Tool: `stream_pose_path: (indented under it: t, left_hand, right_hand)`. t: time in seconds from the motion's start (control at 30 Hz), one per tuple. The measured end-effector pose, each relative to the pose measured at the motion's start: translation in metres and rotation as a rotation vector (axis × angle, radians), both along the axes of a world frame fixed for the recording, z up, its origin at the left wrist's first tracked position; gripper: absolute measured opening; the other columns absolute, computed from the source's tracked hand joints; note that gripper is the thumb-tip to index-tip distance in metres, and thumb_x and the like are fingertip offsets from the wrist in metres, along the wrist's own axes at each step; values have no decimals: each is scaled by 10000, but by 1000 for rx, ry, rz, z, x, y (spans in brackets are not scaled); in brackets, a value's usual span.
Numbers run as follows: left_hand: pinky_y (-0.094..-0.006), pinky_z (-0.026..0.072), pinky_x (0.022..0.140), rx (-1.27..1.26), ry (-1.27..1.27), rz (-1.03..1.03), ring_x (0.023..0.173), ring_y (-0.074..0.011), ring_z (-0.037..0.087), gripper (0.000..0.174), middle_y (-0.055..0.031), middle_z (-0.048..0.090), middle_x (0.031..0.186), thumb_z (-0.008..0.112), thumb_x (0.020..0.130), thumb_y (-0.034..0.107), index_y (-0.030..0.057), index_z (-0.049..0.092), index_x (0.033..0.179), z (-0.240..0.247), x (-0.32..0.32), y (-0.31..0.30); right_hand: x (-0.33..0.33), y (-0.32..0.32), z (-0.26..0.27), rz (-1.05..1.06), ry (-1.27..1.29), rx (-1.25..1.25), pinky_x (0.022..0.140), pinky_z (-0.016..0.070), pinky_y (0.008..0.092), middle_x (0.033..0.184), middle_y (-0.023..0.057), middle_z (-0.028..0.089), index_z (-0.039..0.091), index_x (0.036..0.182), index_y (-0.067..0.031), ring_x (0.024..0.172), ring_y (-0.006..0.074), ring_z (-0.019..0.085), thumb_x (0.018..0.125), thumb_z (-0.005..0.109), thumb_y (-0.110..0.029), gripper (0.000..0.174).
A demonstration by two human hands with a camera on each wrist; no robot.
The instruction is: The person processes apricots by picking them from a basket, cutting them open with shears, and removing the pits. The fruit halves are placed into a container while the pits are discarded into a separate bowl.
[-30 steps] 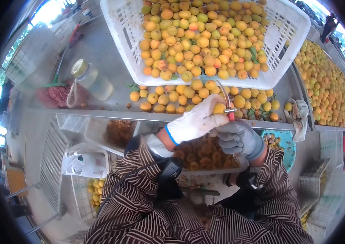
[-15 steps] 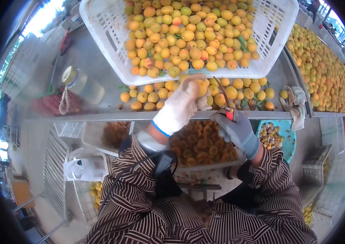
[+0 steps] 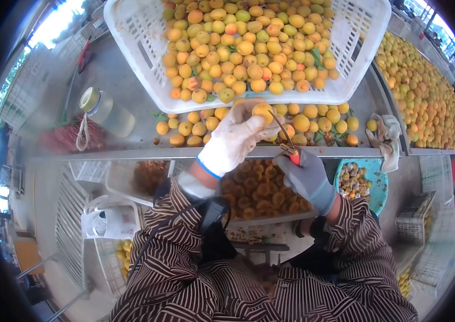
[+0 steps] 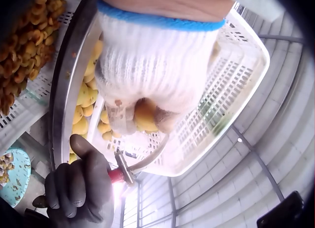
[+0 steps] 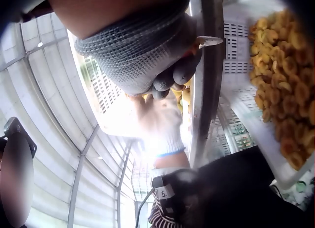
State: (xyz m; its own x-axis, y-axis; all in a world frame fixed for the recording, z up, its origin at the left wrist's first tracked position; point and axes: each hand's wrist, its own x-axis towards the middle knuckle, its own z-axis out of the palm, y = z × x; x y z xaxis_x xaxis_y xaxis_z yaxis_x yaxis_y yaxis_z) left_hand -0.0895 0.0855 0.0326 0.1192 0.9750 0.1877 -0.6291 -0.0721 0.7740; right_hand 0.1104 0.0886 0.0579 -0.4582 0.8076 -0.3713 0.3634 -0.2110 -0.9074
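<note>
In the head view my left hand (image 3: 230, 142), in a white knit glove with a blue cuff, holds a yellow-orange apricot (image 3: 262, 111) between thumb and fingers. The left wrist view also shows this apricot (image 4: 145, 115), partly covered by the glove. My right hand (image 3: 310, 180), in a grey coated glove, grips the red handle (image 3: 295, 156) of a knife with a thin curved blade (image 3: 284, 131). The blade's tip reaches up to the fruit's right side. Behind the hands, loose apricots (image 3: 198, 129) lie on the metal table, below a white basket (image 3: 144, 80) full of apricots.
Under the table edge (image 3: 104, 156) sits a crate of halved apricots (image 3: 254, 188). A teal basin (image 3: 380, 188) with small pieces stands right of it. Cloth gloves (image 3: 387, 134) drape over the edge. A lidded jar (image 3: 110, 114) lies left; an apricot heap (image 3: 420, 102) fills the right.
One second ago both hands were together, the blade against the apricot. They then parted, the left hand turning the fruit upward. Now the blade tip is back near it.
</note>
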Motion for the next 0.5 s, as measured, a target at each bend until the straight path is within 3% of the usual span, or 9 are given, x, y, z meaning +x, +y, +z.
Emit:
stream_pose_path:
  t: [0.33,0.4,0.43,0.5]
  left_hand:
    - [-380,432,1045,-70,252,104,1201,-297,563,508,-163,521,1314,606,939,181,-22,406,1360,8,2,-7]
    - [-364,444,1029,33,601,226,1179,-291,581,489,-167,537,1310,590,933,153,-22,426,1358,7,1,-4]
    - [-364,444,1029,33,600,225,1179,-291,581,489,-167,537,1310,590,933,153,-22,426,1358,8,0,-6]
    - [-354,459,1011,82,878,309,1161,-291,594,478,-174,551,1296,572,927,137,-25,439,1356,19,3,-12]
  right_hand:
    - [-4,1,-16,-30,133,-73,476,409,255,604,-21,497,537,884,-39,515,81,520,943,596,-167,152]
    - [-5,0,-23,-44,145,-107,477,413,257,606,-21,498,536,897,-38,517,82,523,945,595,-167,151]
    - [-6,1,-30,-15,87,-6,479,419,261,609,-16,507,539,913,-35,511,87,523,946,596,-169,149]
    - [-7,0,-30,9,28,93,481,425,265,613,-10,515,543,929,-32,505,93,524,946,597,-170,149]
